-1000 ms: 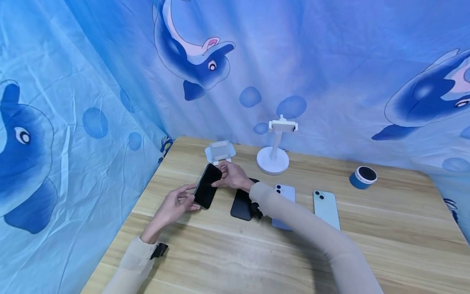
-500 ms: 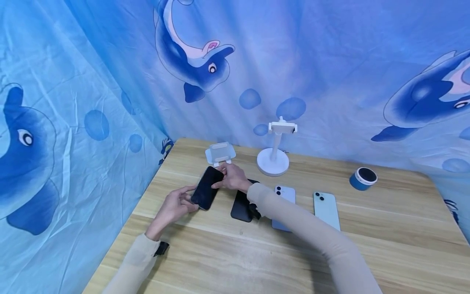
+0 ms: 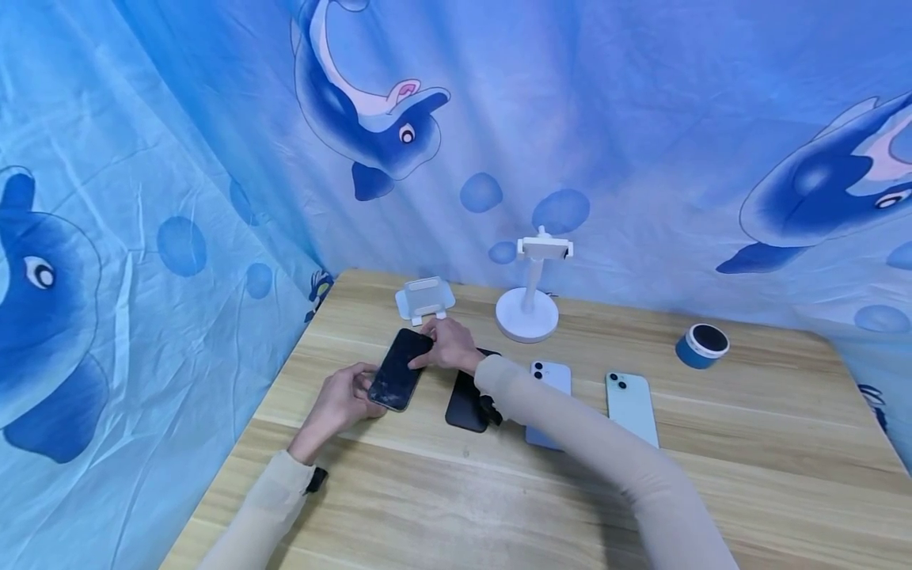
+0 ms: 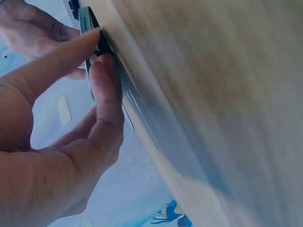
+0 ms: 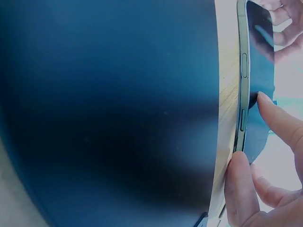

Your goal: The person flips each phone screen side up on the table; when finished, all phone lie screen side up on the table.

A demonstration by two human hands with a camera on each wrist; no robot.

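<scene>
A smartphone with a dark screen (image 3: 399, 374) is held between both hands, face up and slightly tilted, low over the table's left part. My left hand (image 3: 343, 401) grips its near left corner; in the left wrist view, the thumb and index finger pinch the phone's end (image 4: 88, 23). At the far right edge, my right hand (image 3: 450, 345) holds it too. The right wrist view shows that thumb on the screen (image 5: 260, 61) and a finger at the side edge. Just beyond stands a small white phone stand (image 3: 425, 299).
Under the right forearm lies a black phone (image 3: 465, 402), with a lilac phone (image 3: 552, 380) partly covered by the sleeve. Farther right are a mint phone (image 3: 632, 408) and a blue-white cylinder (image 3: 701, 346). A taller white stand (image 3: 527, 315) is at the back, before a blue curtain (image 3: 627, 158).
The phone has shifted slightly toward me and its screen tilt has changed, so smudges now show. My left fingers have slid lower round its corner. The right hand keeps its hold.
</scene>
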